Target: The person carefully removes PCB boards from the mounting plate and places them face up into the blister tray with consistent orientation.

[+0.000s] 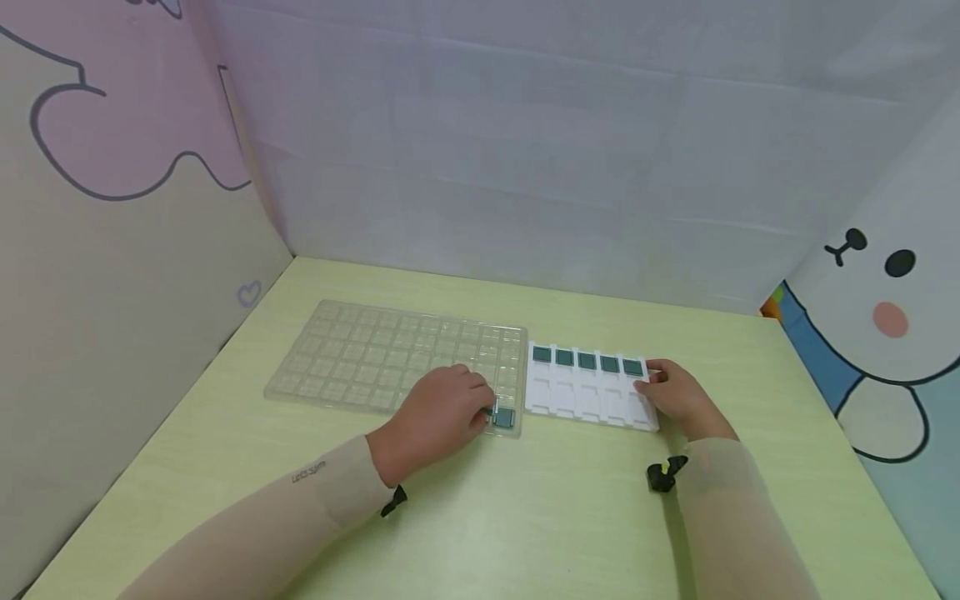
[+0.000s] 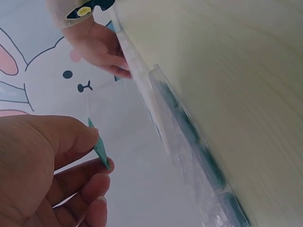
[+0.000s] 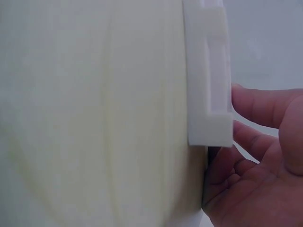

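Observation:
My left hand (image 1: 442,408) is over the front right corner of a clear plastic tray (image 1: 375,342). Between its thumb and index finger it pinches a thin green chip (image 2: 99,147), held tilted on edge. A dark green chip (image 1: 504,417) lies in the tray's front corner pocket beside the fingers; in the left wrist view several more chips (image 2: 210,165) line that front row, mostly hidden by the hand in the head view. My right hand (image 1: 678,398) grips the right end of a white tray (image 1: 585,400), thumb (image 3: 258,105) on top and fingers at its side.
Along the white tray's back row sit several green chips (image 1: 587,361); its front row of pockets is bare. The two trays lie side by side on a pale wood-grain table (image 1: 555,517). A white backdrop (image 1: 525,167) and printed side panels (image 1: 892,275) enclose the table.

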{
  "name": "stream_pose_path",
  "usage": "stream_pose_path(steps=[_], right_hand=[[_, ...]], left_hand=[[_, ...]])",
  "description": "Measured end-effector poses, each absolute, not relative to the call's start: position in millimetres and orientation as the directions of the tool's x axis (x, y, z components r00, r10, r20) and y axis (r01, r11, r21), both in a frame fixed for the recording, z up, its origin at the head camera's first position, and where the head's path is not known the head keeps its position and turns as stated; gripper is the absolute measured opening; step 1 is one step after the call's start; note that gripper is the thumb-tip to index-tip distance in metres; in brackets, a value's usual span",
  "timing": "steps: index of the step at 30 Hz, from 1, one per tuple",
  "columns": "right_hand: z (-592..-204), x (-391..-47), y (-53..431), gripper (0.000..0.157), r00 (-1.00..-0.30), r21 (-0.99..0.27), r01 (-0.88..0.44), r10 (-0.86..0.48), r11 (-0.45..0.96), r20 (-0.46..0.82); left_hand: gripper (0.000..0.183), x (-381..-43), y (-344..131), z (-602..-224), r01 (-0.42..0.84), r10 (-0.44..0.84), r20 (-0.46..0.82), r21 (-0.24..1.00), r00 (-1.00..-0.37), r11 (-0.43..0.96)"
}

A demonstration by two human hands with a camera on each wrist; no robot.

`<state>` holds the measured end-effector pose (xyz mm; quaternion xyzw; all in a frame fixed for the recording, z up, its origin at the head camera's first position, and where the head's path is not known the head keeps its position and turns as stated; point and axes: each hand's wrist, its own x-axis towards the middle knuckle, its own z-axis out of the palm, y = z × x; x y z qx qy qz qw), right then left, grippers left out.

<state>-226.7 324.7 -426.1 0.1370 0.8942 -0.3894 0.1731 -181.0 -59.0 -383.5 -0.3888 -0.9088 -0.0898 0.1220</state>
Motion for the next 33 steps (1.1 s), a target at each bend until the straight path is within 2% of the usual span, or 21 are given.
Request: stream_pose_path(steps=[13, 33], right_hand=[[-426, -226, 323, 0.068, -0.9, -0.644, 0.384, 0.111, 0.662, -0.422], [-426, -227, 325, 0.067, -0.905, -0.643, 0.369, 0.102, 0.671, -0.413]], left_hand=[[0.013, -183, -85, -385, 0.705, 0.641, 0.343, 0.102, -0.687, 0.702], [0.012, -188, -125, -394, 0.66, 0.618, 0.279, 0.09, -0.735, 0.746]])
